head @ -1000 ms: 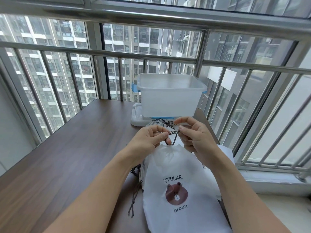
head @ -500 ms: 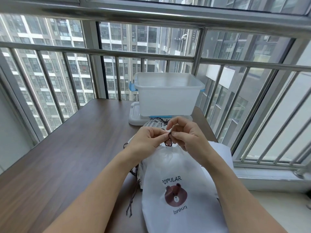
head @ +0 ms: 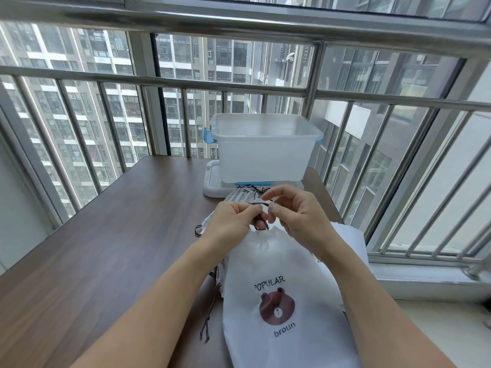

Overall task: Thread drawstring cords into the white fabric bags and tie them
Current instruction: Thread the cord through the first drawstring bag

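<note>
A white fabric bag (head: 281, 274) with a brown bear print lies on the table in front of me, its gathered mouth pointing away. At that mouth my left hand (head: 233, 221) and my right hand (head: 295, 216) both pinch a dark brown drawstring cord (head: 259, 204), which runs between their fingertips and loops down to the bag's opening. More white bags (head: 239, 195) with cords lie just beyond my hands. Loose cord ends (head: 208, 320) trail left of the printed bag.
A translucent white plastic bin (head: 263, 150) stands on its lid (head: 212, 181) at the table's far end. The brown wooden table (head: 106, 248) stretches to the left. Metal window bars (head: 398, 181) enclose the far and right sides.
The cord loop between my hands got smaller as my hands closed together, then they drew slightly apart, stretching a short length of cord between the fingertips.
</note>
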A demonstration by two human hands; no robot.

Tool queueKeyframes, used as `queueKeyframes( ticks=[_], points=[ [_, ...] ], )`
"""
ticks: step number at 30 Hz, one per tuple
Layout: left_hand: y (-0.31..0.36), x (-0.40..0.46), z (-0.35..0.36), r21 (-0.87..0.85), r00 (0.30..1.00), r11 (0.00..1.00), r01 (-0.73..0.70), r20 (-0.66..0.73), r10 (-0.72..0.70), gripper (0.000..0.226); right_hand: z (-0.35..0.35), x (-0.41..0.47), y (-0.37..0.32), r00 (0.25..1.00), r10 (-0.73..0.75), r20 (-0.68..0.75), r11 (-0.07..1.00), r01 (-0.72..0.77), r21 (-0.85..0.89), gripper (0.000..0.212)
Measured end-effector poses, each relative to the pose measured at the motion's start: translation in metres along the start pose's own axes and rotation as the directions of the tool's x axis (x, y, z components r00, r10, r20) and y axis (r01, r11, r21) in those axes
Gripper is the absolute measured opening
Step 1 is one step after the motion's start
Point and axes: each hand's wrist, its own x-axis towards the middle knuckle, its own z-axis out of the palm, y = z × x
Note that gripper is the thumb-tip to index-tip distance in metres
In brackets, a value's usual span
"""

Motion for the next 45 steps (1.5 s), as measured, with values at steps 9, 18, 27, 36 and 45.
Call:
queueKeyframes(
  ticks=[9, 18, 27, 36, 45],
  points=[
    [-0.001, 0.002, 0.0, -0.169, 0.988, 0.983, 0.076, -0.123, -0.098, 0.024, -0.002, 0.0, 0.01, 0.954, 0.297, -0.034, 0.933, -0.282, 0.225, 0.01],
    [0.004, 0.0, 0.003, -0.214, 0.986, 0.975, 0.059, -0.137, -0.09, 0.022, -0.006, 0.0, 0.012, 0.932, 0.362, -0.034, 0.921, -0.352, 0.166, 0.015],
    [-0.002, 0.004, 0.002, -0.248, 0.984, 0.967, 0.058, -0.15, -0.097, 0.025, -0.004, 0.0, 0.013, 0.94, 0.339, -0.036, 0.935, -0.332, 0.126, 0.012],
    [-0.006, 0.006, 0.003, -0.205, 0.988, 0.978, 0.022, -0.148, -0.053, 0.025, 0.001, 0.0, 0.014, 0.952, 0.304, -0.022, 0.947, -0.3, 0.112, 0.018],
    [-0.009, 0.008, 0.004, -0.191, 0.984, 0.982, -0.004, -0.174, -0.03, 0.03, -0.001, -0.001, 0.011, 0.94, 0.338, 0.036, 0.925, -0.339, 0.173, 0.017]
  ],
)
